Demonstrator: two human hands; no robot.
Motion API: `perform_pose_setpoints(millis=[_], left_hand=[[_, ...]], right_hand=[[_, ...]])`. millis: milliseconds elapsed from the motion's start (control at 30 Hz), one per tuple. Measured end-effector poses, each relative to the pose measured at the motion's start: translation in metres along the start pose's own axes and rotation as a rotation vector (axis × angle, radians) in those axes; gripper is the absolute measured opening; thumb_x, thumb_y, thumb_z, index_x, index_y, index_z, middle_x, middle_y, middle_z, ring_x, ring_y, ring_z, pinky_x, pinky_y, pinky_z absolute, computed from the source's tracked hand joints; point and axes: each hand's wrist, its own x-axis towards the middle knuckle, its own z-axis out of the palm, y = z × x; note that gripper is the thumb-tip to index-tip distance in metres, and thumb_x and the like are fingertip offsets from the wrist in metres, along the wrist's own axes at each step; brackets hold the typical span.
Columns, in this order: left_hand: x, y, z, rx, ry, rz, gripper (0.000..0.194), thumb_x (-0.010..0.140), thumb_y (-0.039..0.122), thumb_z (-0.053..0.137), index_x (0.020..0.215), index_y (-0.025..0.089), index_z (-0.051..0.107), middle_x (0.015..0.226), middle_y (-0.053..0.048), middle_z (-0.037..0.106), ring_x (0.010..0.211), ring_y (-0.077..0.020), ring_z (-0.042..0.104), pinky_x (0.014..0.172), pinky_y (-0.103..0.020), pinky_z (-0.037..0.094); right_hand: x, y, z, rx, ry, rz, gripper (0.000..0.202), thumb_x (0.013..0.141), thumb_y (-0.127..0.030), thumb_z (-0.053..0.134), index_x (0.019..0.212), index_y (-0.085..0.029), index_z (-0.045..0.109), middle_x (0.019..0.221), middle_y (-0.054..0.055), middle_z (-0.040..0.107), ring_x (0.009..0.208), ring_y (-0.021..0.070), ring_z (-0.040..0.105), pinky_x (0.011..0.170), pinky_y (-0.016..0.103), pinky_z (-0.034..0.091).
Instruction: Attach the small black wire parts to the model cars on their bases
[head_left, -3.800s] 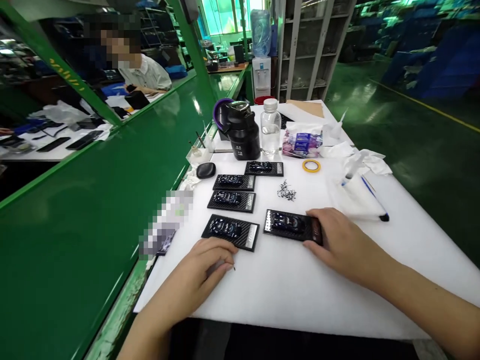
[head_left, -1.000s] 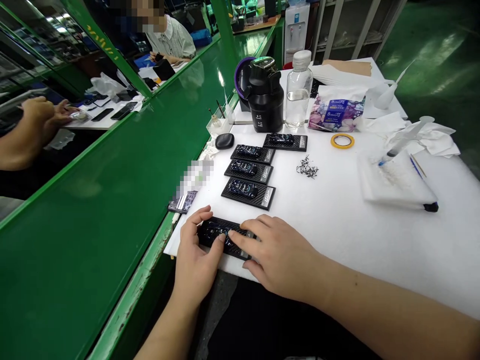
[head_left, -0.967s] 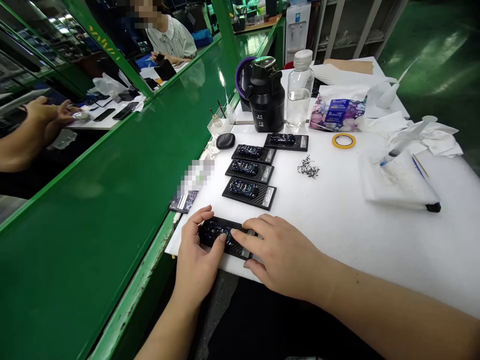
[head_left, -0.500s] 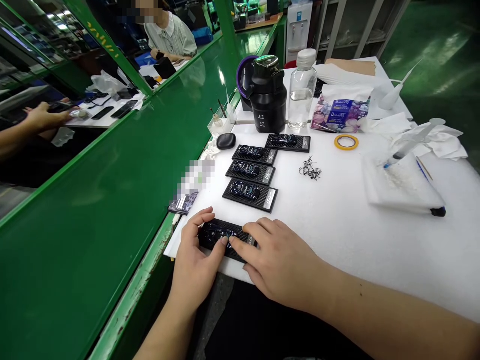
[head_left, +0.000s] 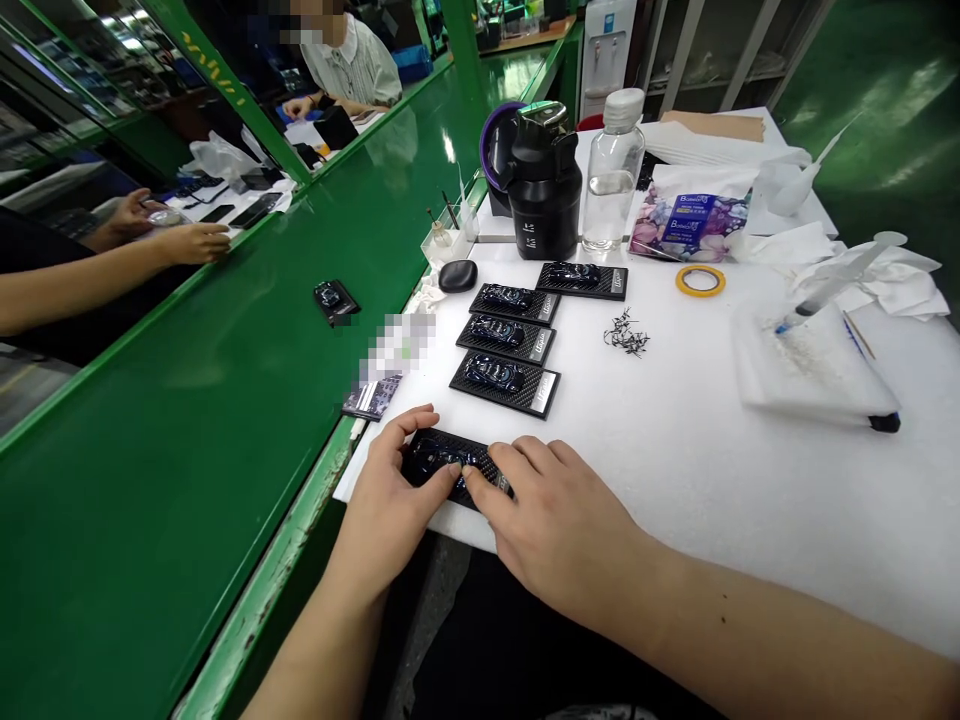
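A dark, glossy model car (head_left: 433,460) on a black carbon-patterned base lies at the front edge of the white work surface. My left hand (head_left: 390,515) is curled around its left end, with the thumb on the car's near side. From the right, my right hand (head_left: 559,510) rests on the base, fingertips pressed on the car close to the left thumb. The fingers partly cover the base and its silver label. Beyond them, a similar model car (head_left: 493,374) heads a stack of rows, several such cars on bases with silver labels.
Small black pieces (head_left: 626,335) lie in a pile beside a yellow tape roll (head_left: 700,281). A syringe (head_left: 832,285) rests on a white foam block (head_left: 817,385). A black bottle (head_left: 546,190) and clear bottle (head_left: 612,180) stand behind. On the green bench (head_left: 225,400) sits another model car (head_left: 330,297).
A model car on its base now sits on the green bench, where none showed before. A co-worker's hands at the left have shifted. My hands stay on the same car; the thumb has moved slightly.
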Motion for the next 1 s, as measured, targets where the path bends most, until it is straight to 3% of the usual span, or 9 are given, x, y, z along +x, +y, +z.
perform_pose_setpoints(millis=[133, 267, 400, 533, 633, 767, 867, 1000], left_hand=[[0.002, 0.001, -0.001, -0.031, -0.041, -0.040, 0.055, 0.074, 0.035, 0.074, 0.125, 0.023, 0.059, 0.136, -0.010, 0.057, 0.118, -0.0292, 0.058, 0.104, -0.045, 0.045], [0.005, 0.011, -0.001, -0.044, -0.052, -0.093, 0.056, 0.071, 0.035, 0.074, 0.123, 0.021, 0.059, 0.119, -0.009, 0.064, 0.105, -0.0279, 0.063, 0.096, -0.045, 0.049], [0.010, 0.023, -0.005, -0.014, -0.128, -0.157, 0.060, 0.066, 0.036, 0.075, 0.121, 0.019, 0.057, 0.107, -0.007, 0.063, 0.093, -0.0263, 0.064, 0.085, -0.044, 0.052], [0.014, 0.024, -0.008, 0.091, -0.148, -0.124, 0.060, 0.067, 0.036, 0.072, 0.123, 0.019, 0.058, 0.117, -0.009, 0.061, 0.106, -0.0304, 0.060, 0.095, -0.049, 0.048], [0.016, 0.020, -0.009, 0.203, -0.148, -0.014, 0.055, 0.070, 0.034, 0.067, 0.123, 0.023, 0.059, 0.129, -0.010, 0.058, 0.122, -0.0335, 0.051, 0.108, -0.055, 0.037], [0.013, 0.015, -0.011, 0.277, -0.157, 0.143, 0.052, 0.075, 0.033, 0.066, 0.126, 0.027, 0.056, 0.146, -0.008, 0.047, 0.138, -0.0328, 0.039, 0.113, -0.055, 0.031], [0.008, 0.009, -0.014, 0.170, -0.106, 0.183, 0.049, 0.081, 0.036, 0.067, 0.127, 0.029, 0.054, 0.153, -0.007, 0.040, 0.142, -0.0313, 0.036, 0.112, -0.053, 0.034], [0.005, 0.001, -0.011, -0.048, -0.115, 0.106, 0.036, 0.086, 0.038, 0.063, 0.120, 0.027, 0.059, 0.149, -0.008, 0.047, 0.138, -0.0299, 0.043, 0.112, -0.049, 0.036]], right_hand=[[0.000, 0.002, -0.001, -0.019, 0.008, -0.002, 0.045, 0.092, -0.014, 0.051, 0.137, -0.010, 0.053, 0.118, 0.014, 0.058, 0.100, 0.0297, 0.051, 0.076, 0.043, 0.044], [-0.001, 0.012, -0.006, 0.071, -0.012, -0.033, 0.040, 0.098, -0.023, 0.056, 0.138, -0.016, 0.054, 0.123, 0.011, 0.058, 0.106, 0.0277, 0.051, 0.085, 0.042, 0.045], [-0.002, 0.017, -0.008, 0.082, -0.011, -0.063, 0.042, 0.098, -0.029, 0.060, 0.136, -0.014, 0.055, 0.125, 0.012, 0.057, 0.107, 0.0280, 0.050, 0.087, 0.042, 0.045], [-0.001, 0.012, -0.005, 0.052, 0.012, -0.050, 0.043, 0.097, -0.030, 0.061, 0.137, -0.013, 0.054, 0.117, 0.011, 0.059, 0.101, 0.0276, 0.051, 0.081, 0.042, 0.045], [-0.002, 0.008, -0.002, 0.005, 0.028, -0.057, 0.042, 0.098, -0.029, 0.058, 0.136, -0.011, 0.054, 0.114, 0.011, 0.059, 0.099, 0.0284, 0.051, 0.079, 0.042, 0.044], [-0.002, 0.004, 0.001, -0.088, 0.022, -0.081, 0.045, 0.095, -0.019, 0.051, 0.139, -0.007, 0.051, 0.118, 0.015, 0.057, 0.095, 0.0292, 0.051, 0.075, 0.041, 0.044], [-0.001, 0.001, 0.002, -0.124, 0.026, -0.073, 0.048, 0.092, -0.018, 0.051, 0.139, -0.007, 0.051, 0.120, 0.016, 0.056, 0.095, 0.0298, 0.050, 0.075, 0.041, 0.044], [0.000, 0.001, 0.003, -0.138, 0.046, -0.067, 0.046, 0.091, -0.018, 0.052, 0.136, -0.009, 0.052, 0.116, 0.015, 0.057, 0.092, 0.0290, 0.050, 0.074, 0.040, 0.044]])
